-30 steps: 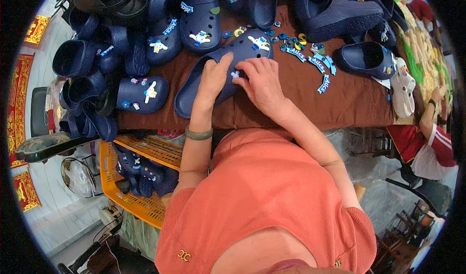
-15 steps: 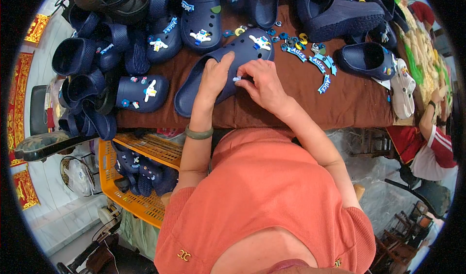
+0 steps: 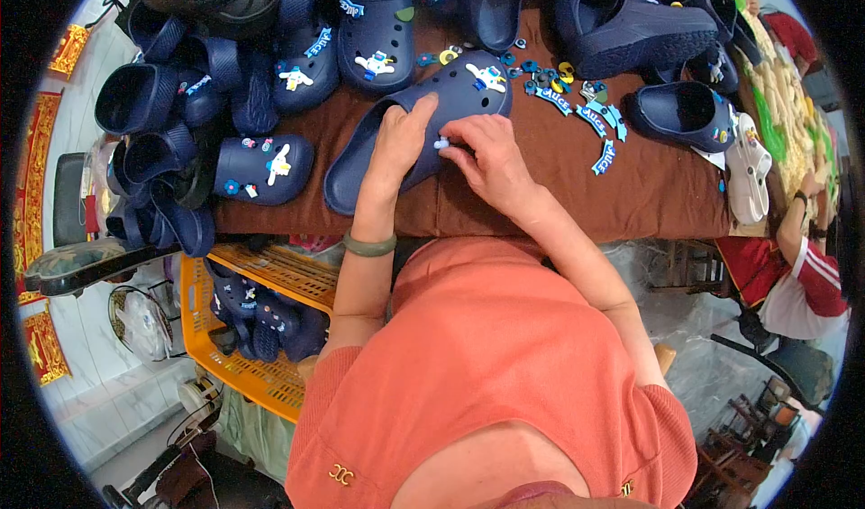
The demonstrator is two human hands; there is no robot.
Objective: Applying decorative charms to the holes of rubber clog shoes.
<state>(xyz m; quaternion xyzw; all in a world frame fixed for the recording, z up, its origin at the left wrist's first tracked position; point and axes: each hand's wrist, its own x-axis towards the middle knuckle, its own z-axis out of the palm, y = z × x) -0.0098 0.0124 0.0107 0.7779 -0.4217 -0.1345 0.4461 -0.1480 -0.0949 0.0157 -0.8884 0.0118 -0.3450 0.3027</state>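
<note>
Brown-clothed table (image 3: 649,194): is bearing navy clogs, crowding its far edge and left side.
Orange basket (image 3: 279,270): is sitting by the table's near edge, left, holding more navy clogs.
Navy clog in hand (image 3: 459,96): is lying on the cloth in front of the person, toe pointing far right.
Left hand (image 3: 399,144): is gripping that clog at its opening, thumb lying on the upper; other fingers partly hidden, can't tell their spread.
Right hand (image 3: 491,153): is pinching the pale blue piece between thumb and forefinger.
Loose banner charms (image 3: 594,117): are lying right of the toe.
White charm (image 3: 487,78): is sitting on the toe.
Pale blue piece (image 3: 441,143): is showing at the fingertips, over the clog's side; can't tell if touching.
</note>
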